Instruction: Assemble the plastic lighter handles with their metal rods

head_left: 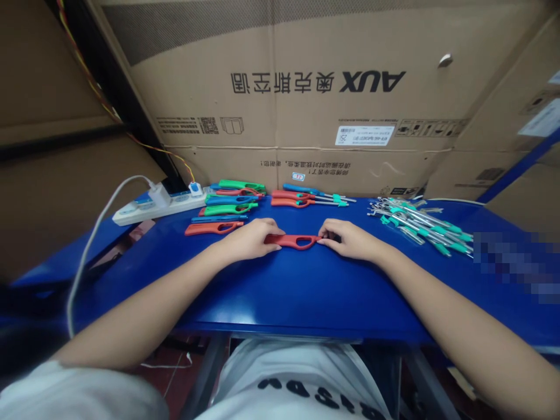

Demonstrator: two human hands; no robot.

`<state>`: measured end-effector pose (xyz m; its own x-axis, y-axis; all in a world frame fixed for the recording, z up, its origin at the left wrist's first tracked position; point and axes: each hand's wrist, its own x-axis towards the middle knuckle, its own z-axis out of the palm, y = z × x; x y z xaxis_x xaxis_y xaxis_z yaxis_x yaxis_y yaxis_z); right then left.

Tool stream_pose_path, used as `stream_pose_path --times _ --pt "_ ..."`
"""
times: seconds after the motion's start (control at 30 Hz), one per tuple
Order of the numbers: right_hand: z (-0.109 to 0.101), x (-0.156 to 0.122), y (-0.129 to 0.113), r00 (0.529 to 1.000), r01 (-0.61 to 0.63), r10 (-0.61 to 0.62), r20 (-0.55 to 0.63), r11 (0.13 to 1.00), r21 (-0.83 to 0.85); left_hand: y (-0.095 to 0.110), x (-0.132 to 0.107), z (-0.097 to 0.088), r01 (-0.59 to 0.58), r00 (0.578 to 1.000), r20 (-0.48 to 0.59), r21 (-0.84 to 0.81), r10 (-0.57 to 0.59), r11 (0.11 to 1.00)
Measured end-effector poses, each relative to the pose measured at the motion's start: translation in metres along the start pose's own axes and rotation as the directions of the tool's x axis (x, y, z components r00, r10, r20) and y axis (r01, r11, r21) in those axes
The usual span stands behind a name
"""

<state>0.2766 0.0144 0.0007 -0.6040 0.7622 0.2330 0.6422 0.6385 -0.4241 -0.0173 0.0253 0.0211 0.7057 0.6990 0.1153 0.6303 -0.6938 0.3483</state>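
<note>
Closest is the person's white shirt (306, 361) with dark lettering, below the front edge of the blue worktop (271, 291). Above the middle of the worktop, a red casing (287, 240) with an oval opening lies between both hands. The left hand (255, 239) has its grip closed around one end; the right hand (347, 239) pinches the other, narrow tip between thumb and fingers. Just beyond the left hand, a row of red, green and blue casings (216, 210) crowds that side. Behind the held piece lie a few casings with metal rods (292, 197) fitted. A loose heap of metal rods with green ends (431, 227) spreads beyond the right hand. Farther left, a white power strip (181, 206) carries plugs, a white cable (79, 267) looping down from one. A printed cardboard panel (306, 44) closes off the back.
</note>
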Motion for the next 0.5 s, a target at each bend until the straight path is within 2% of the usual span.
stream_pose_path --times 0.17,0.37,0.43,0.5 --pt "0.000 0.000 0.002 1.000 -0.013 0.013 0.002 1.000 -0.012 -0.001 0.001 0.000 0.025 0.998 -0.057 -0.047 -0.028 0.999" --pt "-0.001 -0.002 0.005 1.000 -0.013 0.013 0.018 1.000 -0.020 -0.001 0.005 0.005 0.070 0.997 -0.033 -0.077 -0.073 0.995" --pt "0.002 -0.001 0.006 1.000 0.017 -0.019 -0.022 0.998 -0.059 -0.005 0.004 -0.001 0.053 0.998 -0.018 -0.042 -0.054 0.998" --pt "0.007 0.001 0.008 0.994 0.002 -0.017 -0.110 0.992 -0.130 -0.013 0.002 -0.017 0.039 0.999 -0.032 0.029 -0.038 0.999"
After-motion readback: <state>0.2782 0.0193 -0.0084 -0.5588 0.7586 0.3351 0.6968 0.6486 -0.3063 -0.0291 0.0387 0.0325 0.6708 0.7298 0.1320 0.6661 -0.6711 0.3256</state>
